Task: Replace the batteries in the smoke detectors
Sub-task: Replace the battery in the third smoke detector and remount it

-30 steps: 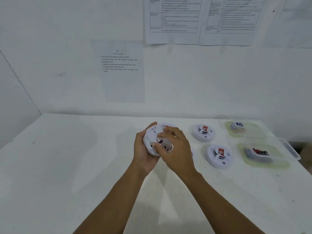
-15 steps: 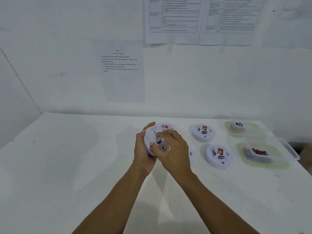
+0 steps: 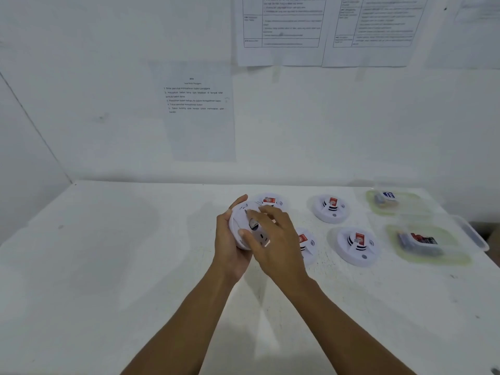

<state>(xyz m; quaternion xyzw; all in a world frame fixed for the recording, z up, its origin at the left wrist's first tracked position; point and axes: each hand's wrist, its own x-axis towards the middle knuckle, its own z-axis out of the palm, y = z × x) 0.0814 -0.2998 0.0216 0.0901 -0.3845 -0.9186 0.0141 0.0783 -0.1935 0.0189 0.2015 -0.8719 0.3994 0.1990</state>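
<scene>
Smoke detector (image 3: 238, 220): white disc, held off the table (image 3: 121, 266) at scene centre, tipped on edge, apparently with its back turned to the camera. It is gripped by the left hand (image 3: 230, 247), with the palm behind it, the thumb hooked over the far rim and the fingers curled round the hidden side. A small grey-white piece (image 3: 258, 232) on the disc's back is pinched between thumb and forefinger of the right hand (image 3: 278, 244); the other fingers are fanned loosely to the right and hold nothing. Whether the piece is a battery or the compartment cover cannot be told.

Step judged: battery bay being opened or emptied, swap not yet done. The next move is judged to need the piece drawn clear and set down, then a fresh cell fetched from the right.

Both forearms are brought in from the near edge and meet at the disc, the right wrist slightly above the left.

Four more units are laid face up on the table:
- far detector (image 3: 270, 200), just beyond the hands
- half-hidden detector (image 3: 307, 244), behind the right hand
- far-right detector (image 3: 331, 208)
- near-right detector (image 3: 357, 246)

At the right edge, a far tub (image 3: 411, 209) holds blue-labelled cells (image 3: 387, 197) and a near tub (image 3: 473, 236) holds dark cells (image 3: 420, 240). A printed sheet (image 3: 197, 117) is taped to the wall.
</scene>
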